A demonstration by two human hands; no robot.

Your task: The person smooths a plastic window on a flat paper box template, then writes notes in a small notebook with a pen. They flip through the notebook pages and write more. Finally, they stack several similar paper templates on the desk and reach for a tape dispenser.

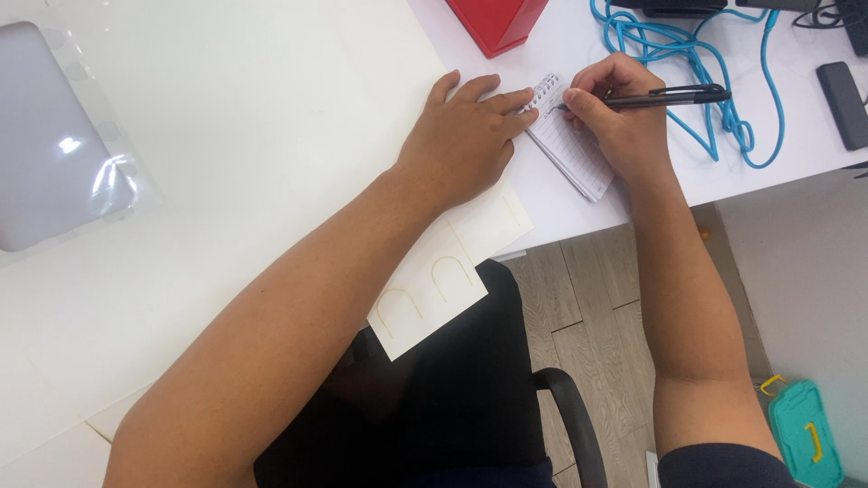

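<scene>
A small spiral-bound notepad with lined pages lies on the white table near its front edge. My left hand lies flat on the table, its fingertips pressing the notepad's top left corner. My right hand grips a black pen, whose tip touches the notepad's upper page. The hand covers part of the pad.
A coiled blue cable lies right of the pad. A red box stands behind it, a black device far right. A cream sheet with cut arches overhangs the edge. A plastic-wrapped grey slab sits at left; black chair below.
</scene>
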